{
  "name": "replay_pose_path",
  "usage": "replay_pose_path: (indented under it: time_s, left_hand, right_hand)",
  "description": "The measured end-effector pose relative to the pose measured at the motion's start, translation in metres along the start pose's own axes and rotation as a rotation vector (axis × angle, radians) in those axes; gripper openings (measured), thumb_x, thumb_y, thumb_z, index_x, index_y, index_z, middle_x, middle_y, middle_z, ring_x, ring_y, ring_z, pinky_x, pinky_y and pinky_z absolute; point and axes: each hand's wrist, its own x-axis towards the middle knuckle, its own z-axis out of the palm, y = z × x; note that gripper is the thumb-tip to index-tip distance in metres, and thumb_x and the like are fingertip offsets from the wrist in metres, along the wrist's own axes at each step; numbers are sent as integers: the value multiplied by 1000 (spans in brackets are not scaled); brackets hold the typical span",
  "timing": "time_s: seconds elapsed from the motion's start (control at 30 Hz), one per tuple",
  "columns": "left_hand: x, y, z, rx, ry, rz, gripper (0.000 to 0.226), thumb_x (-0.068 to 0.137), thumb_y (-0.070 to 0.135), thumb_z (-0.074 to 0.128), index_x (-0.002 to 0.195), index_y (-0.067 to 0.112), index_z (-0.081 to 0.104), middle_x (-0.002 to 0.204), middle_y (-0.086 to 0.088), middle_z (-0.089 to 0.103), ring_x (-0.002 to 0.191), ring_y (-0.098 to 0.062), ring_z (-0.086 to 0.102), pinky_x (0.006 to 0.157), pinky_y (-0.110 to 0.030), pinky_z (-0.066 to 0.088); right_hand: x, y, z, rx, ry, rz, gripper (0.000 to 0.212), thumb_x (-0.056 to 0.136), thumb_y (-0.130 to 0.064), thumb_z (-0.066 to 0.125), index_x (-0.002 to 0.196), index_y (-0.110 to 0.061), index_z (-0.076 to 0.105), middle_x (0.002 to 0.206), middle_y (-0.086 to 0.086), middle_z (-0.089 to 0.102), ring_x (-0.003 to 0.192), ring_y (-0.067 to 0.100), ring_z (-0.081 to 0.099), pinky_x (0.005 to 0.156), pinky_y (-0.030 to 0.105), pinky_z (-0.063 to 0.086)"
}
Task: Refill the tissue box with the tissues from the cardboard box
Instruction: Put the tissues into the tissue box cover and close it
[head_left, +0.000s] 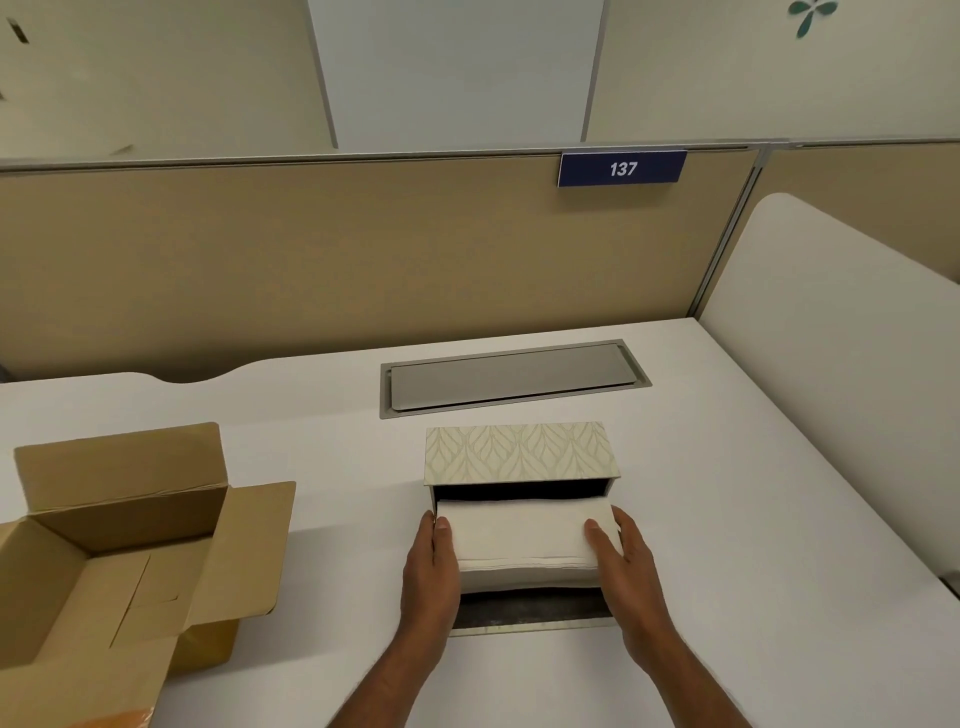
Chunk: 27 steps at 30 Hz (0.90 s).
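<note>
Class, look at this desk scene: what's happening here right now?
A person holds a stack of white tissues between the left hand and right hand, at the open side of the patterned tissue box. The stack is partly inside. The cardboard box sits open to the left on the desk.

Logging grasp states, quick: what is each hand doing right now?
Left hand: closed on the left end of the tissue stack.
Right hand: closed on the stack's right end.
</note>
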Motion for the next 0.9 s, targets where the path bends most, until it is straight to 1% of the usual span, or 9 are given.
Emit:
replay_pose_path:
  time_s: [0.1, 0.2, 0.27, 0.37, 0.47, 0.6, 0.67, 0.77, 0.9]
  left_hand:
    - [-1, 5, -3, -16, -21, -14, 54, 103, 41, 31, 152, 19, 27, 159, 0, 31, 145, -20, 29, 120, -36, 22]
    - [-4, 15, -4, -6, -9, -5, 58, 101, 46, 32, 153, 23, 22, 161, 1, 27, 147, -21, 26, 120, -39, 22]
    - [-6, 24, -5, 28, 30, 82, 58, 99, 47, 33, 153, 28, 19, 161, 2, 25, 147, -23, 26, 118, -40, 24]
    - [-4, 41, -7, 122, 77, 255, 58, 99, 45, 34, 153, 34, 14, 162, 4, 22, 148, -24, 25, 116, -40, 26]
    - [9, 52, -9, 257, 106, 427, 58, 99, 42, 35, 153, 32, 15, 164, 6, 13, 151, -18, 14, 121, -45, 17]
    - [33, 59, -10, 454, 3, 586, 52, 103, 31, 34, 153, 27, 19, 164, 6, 8, 149, -5, -3, 118, -30, 0]
    - [43, 60, -10, 593, -60, 593, 52, 104, 31, 31, 153, 24, 17, 165, 3, 5, 148, -7, -7, 115, -27, -4]
    - [52, 64, -11, 756, -121, 584, 54, 104, 32, 29, 154, 22, 13, 165, 0, 2, 152, -15, -7, 119, -31, -3]
    - [54, 68, -13, 811, -179, 552, 54, 104, 33, 30, 154, 21, 11, 166, -1, 2, 152, -17, -3, 121, -34, 1]
  right_hand:
    - [2, -2, -3, -16, -27, -10, 50, 100, -35, 52, 147, -25, 36, 135, -7, 43, 118, 14, 42, 98, 31, 36]
    - [2, -5, -7, -54, -10, -40, 59, 97, -41, 56, 150, -27, 34, 155, -6, 37, 140, 17, 38, 114, 39, 33]
    - [1, -15, -8, -93, 47, -116, 61, 96, -43, 56, 151, -29, 33, 158, -2, 36, 144, 20, 35, 115, 41, 32]
    - [2, -38, -5, -186, 98, -292, 61, 96, -43, 53, 151, -29, 31, 157, -5, 37, 144, 19, 36, 112, 34, 32]
    - [13, -51, 2, -325, 71, -480, 59, 98, -43, 48, 152, -31, 28, 162, -8, 26, 149, 12, 23, 120, 37, 26]
    - [36, -55, 13, -593, 34, -589, 57, 102, -44, 38, 154, -24, 27, 166, -5, 14, 153, 14, 6, 125, 43, 12]
    - [46, -55, 18, -740, -5, -605, 60, 101, -50, 29, 154, -23, 25, 166, -3, 9, 154, 18, 2, 125, 44, 7]
    - [58, -55, 22, -947, -85, -550, 70, 92, -56, 12, 156, -26, 17, 167, -2, 3, 154, 21, -5, 125, 47, -1]
    - [62, -60, 23, -1021, -131, -517, 72, 91, -59, 11, 155, -27, 15, 167, -2, 5, 154, 23, -6, 123, 52, -2]
